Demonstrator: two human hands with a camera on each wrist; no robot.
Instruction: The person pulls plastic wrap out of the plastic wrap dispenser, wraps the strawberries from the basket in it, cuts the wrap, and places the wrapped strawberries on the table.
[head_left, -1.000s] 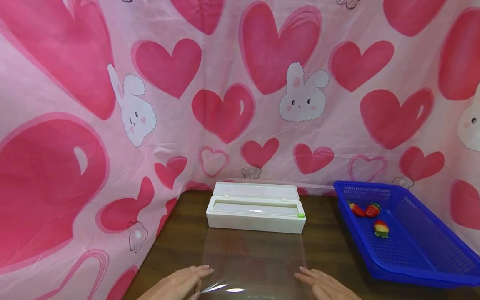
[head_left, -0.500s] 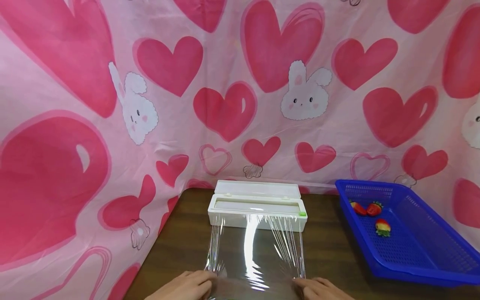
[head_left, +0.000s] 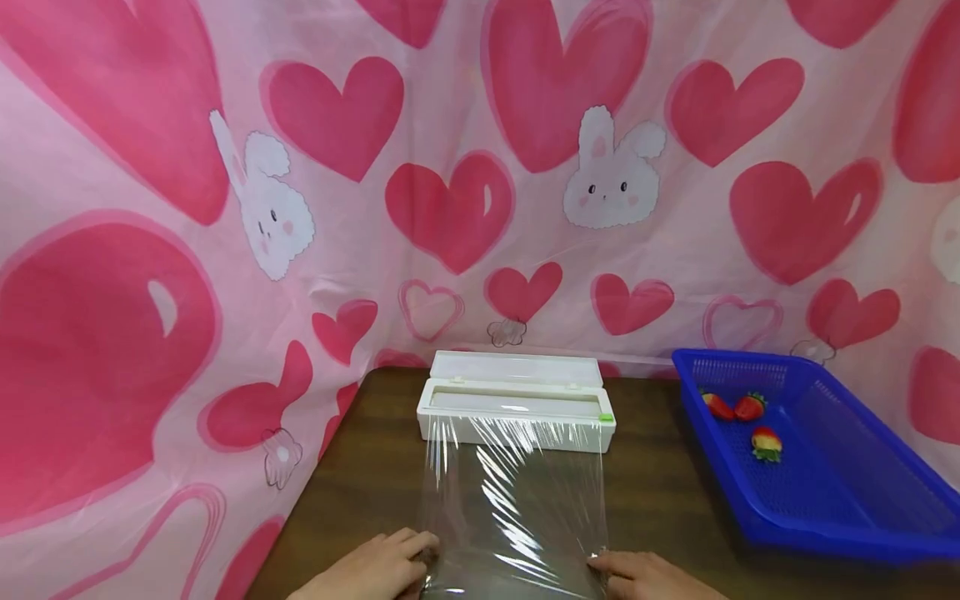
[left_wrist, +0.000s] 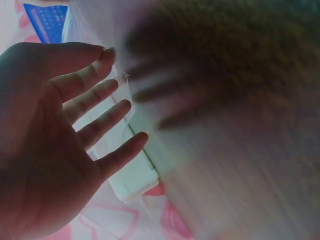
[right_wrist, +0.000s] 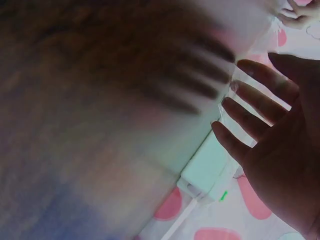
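Note:
A clear sheet of cling film stretches from the white dispenser box toward me, with bright creases along it. My left hand pinches the film's near left corner between thumb and index finger; the other fingers spread along its edge in the left wrist view. At the opposite corner my right hand holds the film by its edge, fingertips right at it in the right wrist view. The dispenser's lid is raised at the back, and a small green slider sits at the right end.
On the right of the brown table stands a blue basket with strawberries in it. A pink heart-patterned cloth hangs behind and along the left side.
The film lay flat on the table with both hands open at its sides. Both hands have taken its near corners, and the sheet is now lifted and taut from the box.

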